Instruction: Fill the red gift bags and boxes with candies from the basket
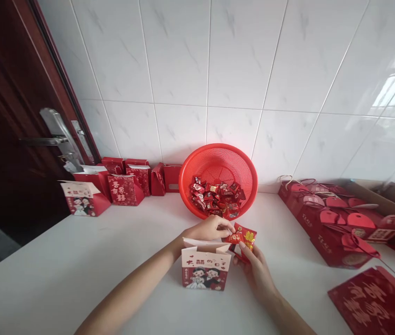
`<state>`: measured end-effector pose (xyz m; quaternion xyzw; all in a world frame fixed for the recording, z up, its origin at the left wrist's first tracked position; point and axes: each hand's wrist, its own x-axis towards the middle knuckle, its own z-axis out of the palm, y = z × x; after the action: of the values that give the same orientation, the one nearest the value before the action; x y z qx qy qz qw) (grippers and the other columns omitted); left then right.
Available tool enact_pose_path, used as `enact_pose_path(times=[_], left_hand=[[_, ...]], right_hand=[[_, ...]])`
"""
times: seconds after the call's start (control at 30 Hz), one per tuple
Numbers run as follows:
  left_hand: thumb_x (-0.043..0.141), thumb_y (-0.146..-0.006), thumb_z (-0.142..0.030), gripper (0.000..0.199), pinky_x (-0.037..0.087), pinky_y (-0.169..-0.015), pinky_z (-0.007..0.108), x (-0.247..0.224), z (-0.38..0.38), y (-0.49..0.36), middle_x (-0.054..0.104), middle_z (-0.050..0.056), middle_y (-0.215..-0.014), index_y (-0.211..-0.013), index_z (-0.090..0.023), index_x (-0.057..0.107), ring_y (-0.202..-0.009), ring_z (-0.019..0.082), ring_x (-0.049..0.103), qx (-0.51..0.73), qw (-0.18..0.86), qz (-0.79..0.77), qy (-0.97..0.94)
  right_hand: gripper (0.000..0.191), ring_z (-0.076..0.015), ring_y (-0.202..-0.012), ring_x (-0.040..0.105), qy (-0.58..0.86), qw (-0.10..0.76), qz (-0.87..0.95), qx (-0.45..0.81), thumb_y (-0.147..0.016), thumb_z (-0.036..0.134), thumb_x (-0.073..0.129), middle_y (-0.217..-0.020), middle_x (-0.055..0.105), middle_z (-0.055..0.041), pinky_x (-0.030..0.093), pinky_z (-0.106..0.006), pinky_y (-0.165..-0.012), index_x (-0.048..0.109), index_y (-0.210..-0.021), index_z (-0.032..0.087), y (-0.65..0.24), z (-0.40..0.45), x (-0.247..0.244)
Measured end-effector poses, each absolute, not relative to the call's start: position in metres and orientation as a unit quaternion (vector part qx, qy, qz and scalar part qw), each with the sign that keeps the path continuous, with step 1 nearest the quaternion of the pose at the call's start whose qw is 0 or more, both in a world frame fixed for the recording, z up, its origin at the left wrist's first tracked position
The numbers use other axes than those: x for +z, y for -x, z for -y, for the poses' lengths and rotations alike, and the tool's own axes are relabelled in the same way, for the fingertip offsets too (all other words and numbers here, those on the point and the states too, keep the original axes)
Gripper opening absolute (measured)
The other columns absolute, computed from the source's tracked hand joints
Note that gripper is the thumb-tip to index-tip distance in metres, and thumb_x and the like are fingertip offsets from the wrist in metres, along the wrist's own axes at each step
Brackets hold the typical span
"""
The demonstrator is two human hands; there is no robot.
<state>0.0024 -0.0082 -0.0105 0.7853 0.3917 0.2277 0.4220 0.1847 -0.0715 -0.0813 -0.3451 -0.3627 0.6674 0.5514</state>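
My right hand point(256, 269) grips a shiny red candy packet point(244, 235) with gold print, thumb on top. My left hand point(209, 228) is closed, its fingertips pinching the packet's left edge. Just in front of my hands, a small gift box point(205, 274) stands upright with its top open, printed with a cartoon couple. What lies inside the box is hidden. Behind my hands, a red plastic basket point(183, 186) leans tilted toward me, holding several small red wrapped candies point(218, 195).
Several red gift boxes point(125, 190) stand along the wall at the left, beside a dark door point(5, 93). On the right lie more red boxes with handles point(326, 223), a flat red box point(372, 300) and a cardboard carton point(375, 195). White tiles point(180, 56) form the back wall.
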Motion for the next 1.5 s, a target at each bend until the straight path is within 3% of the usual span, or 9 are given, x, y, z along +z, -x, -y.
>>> enact_pose_path(times=[0.27,0.47,0.63,0.9,1.0,1.2,1.5], left_hand=[[0.061,-0.085,-0.02,0.022,0.048,-0.088,0.028,-0.005,0.025,-0.008,0.074,0.006,-0.102,-0.102,-0.016,0.073,-0.101,0.021,0.066,0.238,0.489,-0.386,-0.745],[0.064,-0.084,-0.026,0.024,0.048,-0.076,0.026,-0.012,0.025,-0.004,0.073,0.004,-0.091,-0.104,-0.016,0.073,-0.088,0.019,0.066,0.23,0.504,-0.404,-0.728],[0.071,-0.081,-0.032,0.028,0.048,-0.079,0.027,-0.021,0.016,0.0,0.074,0.005,-0.096,-0.103,-0.015,0.074,-0.09,0.02,0.066,0.234,0.535,-0.36,-0.728],[0.07,-0.082,-0.033,0.028,0.05,-0.084,0.03,-0.024,0.01,0.006,0.075,0.007,-0.103,-0.104,-0.016,0.076,-0.098,0.023,0.068,0.248,0.502,-0.338,-0.756],[0.068,-0.083,-0.032,0.025,0.05,-0.087,0.031,-0.017,0.006,0.01,0.076,0.007,-0.102,-0.1,-0.016,0.077,-0.098,0.023,0.069,0.284,0.46,-0.359,-0.761],[0.06,-0.085,-0.018,0.016,0.052,-0.087,0.031,-0.003,-0.007,0.028,0.076,0.008,-0.096,-0.091,-0.016,0.075,-0.091,0.02,0.069,0.399,0.256,-0.416,-0.776],[0.056,-0.086,-0.017,0.019,0.053,-0.095,0.036,-0.014,-0.027,0.052,0.071,0.008,-0.105,-0.089,-0.02,0.075,-0.101,0.021,0.067,0.407,0.104,-0.452,-0.787]], right_hand=[[0.037,-0.0155,-0.066,0.055,0.366,0.545,0.372,0.656,-0.079,0.05,0.075,-0.09,0.068,-0.0051,0.048,-0.031,-0.066,0.07,-0.097,0.019,-0.188,0.067,-0.089],[0.038,-0.0197,-0.079,0.06,0.37,0.536,0.376,0.659,-0.077,0.049,0.077,-0.099,0.069,-0.0068,0.048,-0.03,-0.066,0.071,-0.101,0.02,-0.188,0.069,-0.084],[0.037,-0.0188,-0.069,0.057,0.396,0.534,0.378,0.644,-0.075,0.051,0.078,-0.092,0.07,-0.0061,0.049,-0.033,-0.066,0.071,-0.096,0.02,-0.19,0.068,-0.089],[0.036,-0.019,-0.067,0.056,0.405,0.525,0.384,0.642,-0.075,0.051,0.078,-0.085,0.068,-0.0058,0.049,-0.034,-0.068,0.072,-0.092,0.02,-0.193,0.069,-0.092],[0.037,-0.0186,-0.065,0.055,0.408,0.524,0.384,0.641,-0.073,0.052,0.079,-0.083,0.067,-0.0056,0.049,-0.034,-0.067,0.071,-0.09,0.02,-0.192,0.069,-0.092],[0.041,-0.0155,-0.063,0.052,0.396,0.53,0.386,0.643,-0.071,0.054,0.08,-0.084,0.068,-0.0052,0.046,-0.031,-0.064,0.068,-0.086,0.018,-0.187,0.07,-0.084],[0.043,-0.0144,-0.059,0.053,0.384,0.54,0.392,0.639,-0.07,0.056,0.08,-0.074,0.066,-0.0026,0.043,-0.03,-0.062,0.063,-0.079,0.018,-0.183,0.072,-0.075]])
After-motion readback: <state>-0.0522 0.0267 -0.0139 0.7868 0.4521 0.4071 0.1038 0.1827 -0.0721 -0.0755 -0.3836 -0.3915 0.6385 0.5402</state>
